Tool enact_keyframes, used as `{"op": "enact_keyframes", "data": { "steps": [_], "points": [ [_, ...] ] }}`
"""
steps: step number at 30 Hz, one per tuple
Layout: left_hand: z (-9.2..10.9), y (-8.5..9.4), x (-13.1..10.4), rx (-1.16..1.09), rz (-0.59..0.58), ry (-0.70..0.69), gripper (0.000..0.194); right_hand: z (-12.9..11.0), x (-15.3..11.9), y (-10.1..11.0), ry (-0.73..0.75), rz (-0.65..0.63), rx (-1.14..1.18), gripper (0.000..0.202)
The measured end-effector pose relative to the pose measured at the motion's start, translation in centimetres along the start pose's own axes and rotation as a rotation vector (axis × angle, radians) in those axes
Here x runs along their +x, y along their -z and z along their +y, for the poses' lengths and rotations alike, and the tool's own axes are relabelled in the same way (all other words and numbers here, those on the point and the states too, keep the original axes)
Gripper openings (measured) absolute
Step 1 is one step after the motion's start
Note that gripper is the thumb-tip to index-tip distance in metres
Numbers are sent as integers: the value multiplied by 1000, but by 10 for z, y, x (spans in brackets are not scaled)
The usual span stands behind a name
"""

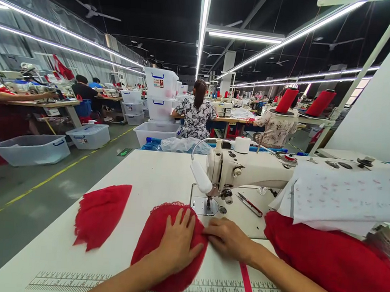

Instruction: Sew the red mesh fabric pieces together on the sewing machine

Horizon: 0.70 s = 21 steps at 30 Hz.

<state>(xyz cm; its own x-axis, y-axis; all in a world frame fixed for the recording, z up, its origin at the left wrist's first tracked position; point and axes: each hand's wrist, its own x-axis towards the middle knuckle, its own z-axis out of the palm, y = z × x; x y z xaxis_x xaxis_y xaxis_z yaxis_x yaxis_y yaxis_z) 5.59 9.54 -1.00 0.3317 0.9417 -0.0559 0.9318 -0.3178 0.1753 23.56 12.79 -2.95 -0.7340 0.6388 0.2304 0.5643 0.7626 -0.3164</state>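
A rounded piece of red fabric (150, 237) with a lacy far edge lies on the white table in front of the sewing machine (243, 170). My left hand (178, 243) rests flat on it, fingers spread. At the fabric's right edge, my right hand (230, 238) pinches the cloth between thumb and fingers. The presser foot (208, 204) stands just beyond the fabric, and I see no cloth under it. A second red fabric piece (103, 215) lies apart on the left. From beneath my right forearm a narrow red strip (247, 287) runs toward the near edge.
Thread snips (249, 204) lie on the machine bed. A red fabric pile (330, 264) and printed white paper (346, 196) sit at the right. A printed ruler (66, 282) crosses the near tabletop. Red thread cones (286, 101), plastic bins (157, 132) and a seated person (197, 112) are beyond.
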Motion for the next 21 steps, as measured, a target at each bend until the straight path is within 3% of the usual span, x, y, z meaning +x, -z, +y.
{"op": "enact_keyframes", "data": {
  "steps": [5,10,13,17,21],
  "points": [
    [-18,9,27,-76,-132,-82,96,4,2,1,9,-6,-108,19],
    [-36,29,54,-107,-218,-221,107,11,1,-2,17,60,-46,21],
    [-35,32,55,-151,-170,-224,94,17,2,-4,-39,123,77,23],
    [-28,25,53,-141,33,-192,43,25,3,-2,-150,163,125,26],
    [-29,13,58,-99,106,-203,44,31,3,-2,-133,169,103,25]
  ]
}}
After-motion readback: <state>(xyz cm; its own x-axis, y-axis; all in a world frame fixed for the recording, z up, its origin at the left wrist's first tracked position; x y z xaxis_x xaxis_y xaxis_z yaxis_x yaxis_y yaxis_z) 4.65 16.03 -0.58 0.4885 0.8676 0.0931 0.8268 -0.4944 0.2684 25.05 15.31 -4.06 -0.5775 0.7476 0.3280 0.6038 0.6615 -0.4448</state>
